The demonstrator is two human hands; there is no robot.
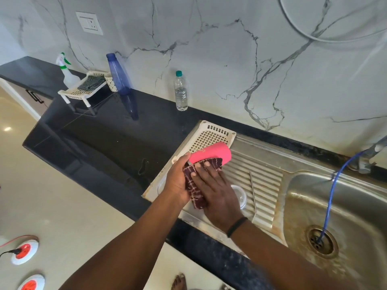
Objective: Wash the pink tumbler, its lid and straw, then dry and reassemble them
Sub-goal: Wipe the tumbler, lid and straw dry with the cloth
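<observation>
The pink tumbler is held on its side above the steel drainboard, its base pointing away from me. My left hand grips its near end. My right hand presses a maroon checked cloth around the tumbler's side, fingers wrapped over the cloth. The clear lid lies flat on the drainboard, partly hidden under my right hand. A thin metal straw lies along the drainboard ridges to the right of the lid.
A cream plastic basket tray sits at the drainboard's left end. The sink basin is at the right with a blue hose running into the drain. A blue bottle, clear water bottle and rack stand on the black counter.
</observation>
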